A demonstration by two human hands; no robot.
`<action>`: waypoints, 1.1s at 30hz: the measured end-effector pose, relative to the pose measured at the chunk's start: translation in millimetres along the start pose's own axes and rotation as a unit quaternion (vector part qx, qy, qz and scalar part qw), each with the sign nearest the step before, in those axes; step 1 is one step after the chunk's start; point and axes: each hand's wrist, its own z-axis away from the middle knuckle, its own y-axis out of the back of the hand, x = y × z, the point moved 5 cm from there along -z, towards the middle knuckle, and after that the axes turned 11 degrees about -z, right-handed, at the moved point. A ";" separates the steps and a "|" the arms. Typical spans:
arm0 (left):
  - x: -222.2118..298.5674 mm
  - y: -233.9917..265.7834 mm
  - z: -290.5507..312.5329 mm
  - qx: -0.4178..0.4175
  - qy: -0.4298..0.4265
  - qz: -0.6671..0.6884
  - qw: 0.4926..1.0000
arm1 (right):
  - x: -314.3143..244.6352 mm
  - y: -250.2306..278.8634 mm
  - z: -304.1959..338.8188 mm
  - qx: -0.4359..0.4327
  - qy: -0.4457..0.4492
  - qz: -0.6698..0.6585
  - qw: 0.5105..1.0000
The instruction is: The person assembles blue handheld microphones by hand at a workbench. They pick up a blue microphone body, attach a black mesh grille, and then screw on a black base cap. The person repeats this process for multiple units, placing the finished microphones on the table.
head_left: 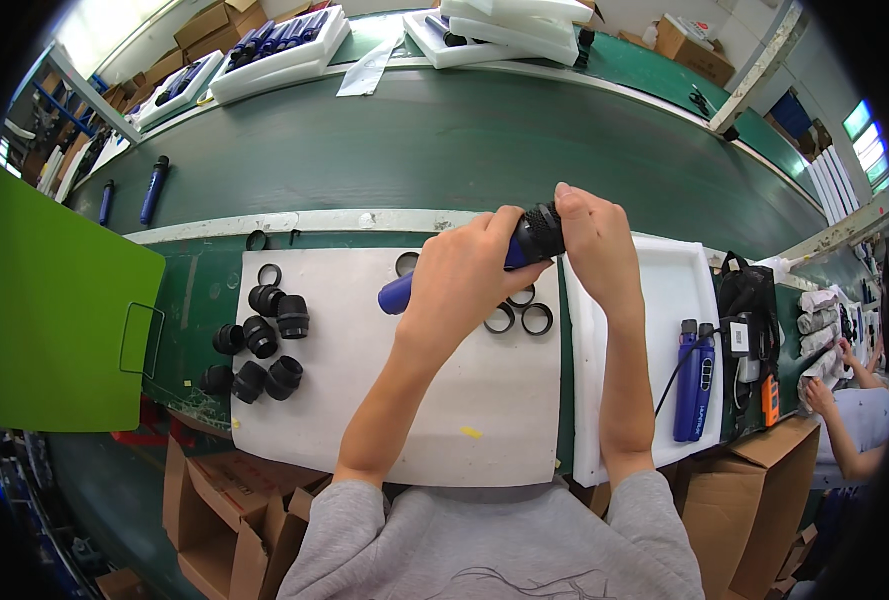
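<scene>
A blue handheld microphone with a black head is held tilted above the white work sheet. My left hand is wrapped round its blue body, whose lower end sticks out to the left. My right hand grips the black head at the upper end, thumb up and fingers partly hidden. Under and beside the hands lie several black rings. On the sheet's left side, several black microphone heads sit in a loose cluster, with another black ring just above them.
To the right, a white foam tray lies beside two blue microphones and a black cable bag. A green conveyor belt runs across the back, carrying two microphones. A green panel stands left; cardboard boxes are below.
</scene>
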 end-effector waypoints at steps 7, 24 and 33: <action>-3.5 -0.1 0.0 -0.002 0.002 -0.013 1.000 | 0.8 -3.7 2.4 0.014 0.005 0.029 0.999; -6.0 -8.3 -3.0 -0.028 0.017 -0.004 0.999 | 10.9 -2.6 -2.7 -0.033 -0.038 0.023 0.998; -5.0 -4.3 -6.5 -0.032 0.029 0.077 0.996 | 10.1 13.8 -1.8 -0.223 0.010 -0.156 0.962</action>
